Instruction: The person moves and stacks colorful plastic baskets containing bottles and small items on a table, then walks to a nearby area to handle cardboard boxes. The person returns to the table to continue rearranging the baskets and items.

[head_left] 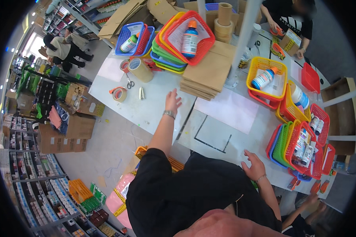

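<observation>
Counter (154,106): a big white top. It holds all the baskets, tape and card.
Card stack (208,75): flat brown card sheets in a pile. It lies just past the left hand, up and to the right of it. Its long side runs away from the person.
Basket pile (174,43): red, yellow, green and blue baskets leaning on each other, past the card stack. The top red basket holds one blue bottle (190,39) with an orange cap and a paper sheet.
Blue basket (132,37): sits left of the pile. It holds a green and white bottle.
Yellow basket (267,77): on the right, on top of a red one. It holds a blue bottle lying on its side.
Right baskets (304,148): a row standing on edge by the right hand, with small boxes and tubes inside.
Tape roll (140,70): a fat brown roll, well apart from the left hand, up and to the left.
Scissors (129,83): just beside the tape roll.
Left hand (172,101): stretched far out over the counter, fingers spread, holding nothing. It is the hand nearer the card stack.
Right hand (254,166): near the body, resting on the counter edge, fingers spread, holding nothing.
</observation>
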Demonstrator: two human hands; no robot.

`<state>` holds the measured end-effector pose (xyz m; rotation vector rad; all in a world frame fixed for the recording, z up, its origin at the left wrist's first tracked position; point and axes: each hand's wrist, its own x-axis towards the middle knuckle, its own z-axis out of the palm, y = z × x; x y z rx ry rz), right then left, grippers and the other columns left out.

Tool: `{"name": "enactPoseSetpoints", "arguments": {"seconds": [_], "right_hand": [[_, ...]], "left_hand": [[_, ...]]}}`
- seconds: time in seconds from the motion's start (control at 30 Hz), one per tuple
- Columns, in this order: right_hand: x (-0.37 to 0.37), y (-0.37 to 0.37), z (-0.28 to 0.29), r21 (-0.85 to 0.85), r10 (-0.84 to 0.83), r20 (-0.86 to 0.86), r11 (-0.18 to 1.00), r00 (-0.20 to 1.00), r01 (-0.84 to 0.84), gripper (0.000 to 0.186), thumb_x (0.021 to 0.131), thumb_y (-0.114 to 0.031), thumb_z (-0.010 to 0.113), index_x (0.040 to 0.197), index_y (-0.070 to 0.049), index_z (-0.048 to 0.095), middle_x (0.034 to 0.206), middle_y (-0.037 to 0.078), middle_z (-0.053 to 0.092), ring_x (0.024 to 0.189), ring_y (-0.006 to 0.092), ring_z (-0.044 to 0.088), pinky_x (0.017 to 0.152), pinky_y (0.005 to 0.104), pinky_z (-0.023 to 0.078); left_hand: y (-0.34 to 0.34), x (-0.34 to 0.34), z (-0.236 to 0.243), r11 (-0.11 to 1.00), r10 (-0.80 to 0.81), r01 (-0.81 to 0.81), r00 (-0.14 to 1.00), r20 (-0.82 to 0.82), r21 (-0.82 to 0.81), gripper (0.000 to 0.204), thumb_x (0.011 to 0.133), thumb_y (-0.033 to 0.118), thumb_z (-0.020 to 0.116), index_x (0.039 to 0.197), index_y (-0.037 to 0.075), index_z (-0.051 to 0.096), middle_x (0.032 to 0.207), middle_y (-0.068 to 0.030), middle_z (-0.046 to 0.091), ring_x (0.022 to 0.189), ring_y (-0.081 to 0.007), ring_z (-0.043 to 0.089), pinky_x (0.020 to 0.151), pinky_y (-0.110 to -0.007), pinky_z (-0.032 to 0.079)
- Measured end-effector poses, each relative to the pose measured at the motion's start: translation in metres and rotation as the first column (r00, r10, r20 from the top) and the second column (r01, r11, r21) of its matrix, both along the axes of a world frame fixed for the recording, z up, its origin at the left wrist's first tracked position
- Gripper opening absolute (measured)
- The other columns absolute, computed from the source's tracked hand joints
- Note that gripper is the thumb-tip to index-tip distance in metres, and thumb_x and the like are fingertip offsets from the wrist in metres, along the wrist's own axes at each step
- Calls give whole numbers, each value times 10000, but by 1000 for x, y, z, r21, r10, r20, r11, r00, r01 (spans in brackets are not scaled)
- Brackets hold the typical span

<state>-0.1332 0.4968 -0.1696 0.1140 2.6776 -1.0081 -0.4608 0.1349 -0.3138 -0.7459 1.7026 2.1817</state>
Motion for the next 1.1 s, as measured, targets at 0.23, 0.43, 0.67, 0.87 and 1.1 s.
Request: {"name": "enactPoseSetpoints", "arguments": {"seconds": [0.23,0.43,0.67,0.87,1.1], "right_hand": [[-123,-86,32,77,20,-97,997,995,-12,581,831,-200,667,1364,-69,475,1258,176,563,1135,357,569,935,393,492],[-176,-122,39,116,12,-60,993,998,-5,607,830,-208,668,1380,-69,450,1289,169,544,1150,350,561,931,397,493],[-167,-134,24,190,-2,-70,982,998,15,651,810,-178,705,1400,-91,443,1276,149,551,1008,294,634,848,377,532],[-166,-126,31,43,-182,36,983,983,180,699,824,-181,687,1442,-80,376,1304,167,518,1019,313,607,901,379,507],[-288,-147,51,102,122,-156,989,980,-107,747,842,-210,657,1483,-87,294,1407,180,436,1220,365,512,996,404,456]], "left_hand": [[-11,-132,41,982,60,-118,934,-351,-145,1264,731,476,820,1537,22,-41,1559,-286,145,1411,-393,284,1102,-452,322],[42,-166,97,838,-101,-209,849,-519,-504,1392,610,439,893,1518,-25,-55,1570,-319,0,1482,-391,33,1196,-481,101],[48,-196,102,841,97,-400,774,-625,-364,1116,742,372,811,1493,-51,102,1550,-276,112,1455,-341,121,1185,-454,141],[-4,-215,51,842,530,-505,706,-470,192,754,927,258,603,1466,-53,177,1457,-222,304,1289,-295,387,1075,-407,348],[-53,-218,-58,967,245,-254,948,203,20,537,900,98,531,1406,83,350,1279,-171,537,1075,-301,585,793,-520,517]]}}
